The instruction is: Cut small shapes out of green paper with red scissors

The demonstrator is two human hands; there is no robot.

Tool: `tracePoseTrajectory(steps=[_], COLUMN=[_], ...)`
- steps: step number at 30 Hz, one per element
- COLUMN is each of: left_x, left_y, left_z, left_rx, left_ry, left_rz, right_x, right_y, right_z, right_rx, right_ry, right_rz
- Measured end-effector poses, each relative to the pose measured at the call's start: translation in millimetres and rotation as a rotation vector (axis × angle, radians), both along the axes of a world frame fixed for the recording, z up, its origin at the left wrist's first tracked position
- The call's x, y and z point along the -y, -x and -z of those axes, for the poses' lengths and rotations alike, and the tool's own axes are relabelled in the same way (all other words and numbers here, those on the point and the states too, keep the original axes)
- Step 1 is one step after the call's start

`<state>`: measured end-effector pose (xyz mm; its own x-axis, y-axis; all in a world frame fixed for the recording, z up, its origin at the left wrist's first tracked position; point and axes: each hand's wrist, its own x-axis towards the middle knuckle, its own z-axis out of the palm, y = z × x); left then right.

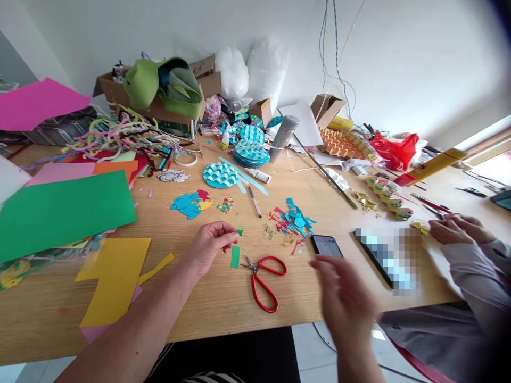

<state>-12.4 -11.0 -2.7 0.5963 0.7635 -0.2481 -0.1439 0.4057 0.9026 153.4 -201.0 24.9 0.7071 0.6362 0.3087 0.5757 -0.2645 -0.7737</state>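
My left hand (211,246) hovers over the wooden table (223,298) and pinches a small green paper cut-out (240,228) between thumb and fingers. A second green paper strip (235,256) lies just below it. Red-handled scissors (263,280) rest on the table to the right of that strip. My right hand (346,300) hangs over the table's front edge, blurred by motion, fingers loosely spread, nothing visible in it. A black phone (327,246) lies just beyond it.
Green (59,210) and yellow (115,276) paper sheets cover the left side. Coloured paper scraps (291,221), teal paper discs (221,174), a glue tube (258,174) and boxes crowd the back. Another person's hands (459,229) rest at the right by a tablet (389,260).
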Motion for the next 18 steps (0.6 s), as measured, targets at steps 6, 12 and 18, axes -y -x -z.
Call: tracePoseTrajectory(steps=[6,12,18], left_x=[-4,-5,-7], left_y=[1,2,2], left_z=[-1.2,-0.6,3.8], left_rx=[0.033,0.041,0.032], left_ry=[0.037,0.059,0.057], left_rz=[-0.07,-0.085,-0.074], right_x=[-26,-9,-11], right_y=[36,36,33], right_z=[28.5,48.1,49.7], right_rx=[0.309,0.499,0.566], right_ry=[0.344,0.452,0.538], right_rz=[-0.486,-0.506,-0.416])
